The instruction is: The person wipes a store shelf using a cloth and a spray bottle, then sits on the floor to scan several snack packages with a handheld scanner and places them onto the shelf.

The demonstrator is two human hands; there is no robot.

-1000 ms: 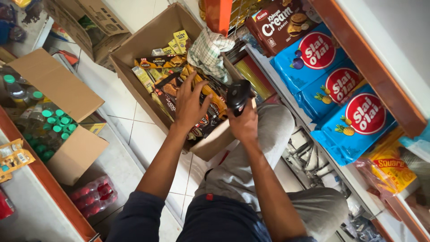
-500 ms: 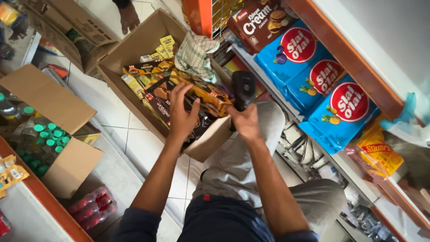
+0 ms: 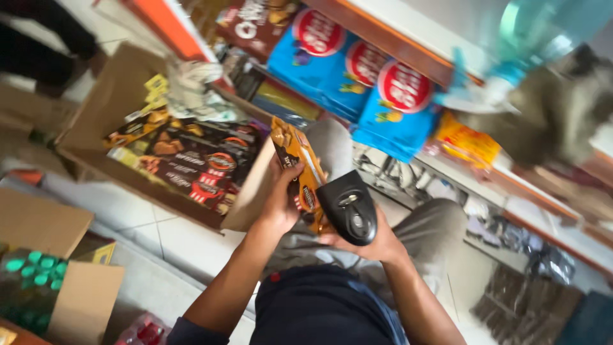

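1. In the head view, the left hand [image 3: 281, 207] is holding an orange snack packet [image 3: 298, 167]; its fingers are closing around the lower part of the packet, and the packet is standing nearly upright above the person's lap.
2. The right hand [image 3: 377, 241] is gripping a black handheld scanner [image 3: 348, 207] with its fingers wrapped under it, and the scanner is sitting just beside the packet, touching its right edge.
3. Behind the packet, an open cardboard box [image 3: 102, 108] is lying on the tiled floor [image 3: 128, 211], and dark and yellow snack packets are filling it.
4. Blue bags [image 3: 357, 76] are lying on the shelf [image 3: 408, 45] at the upper right.
5. Green-capped bottles [image 3: 29, 281] are standing in another box at the lower left.
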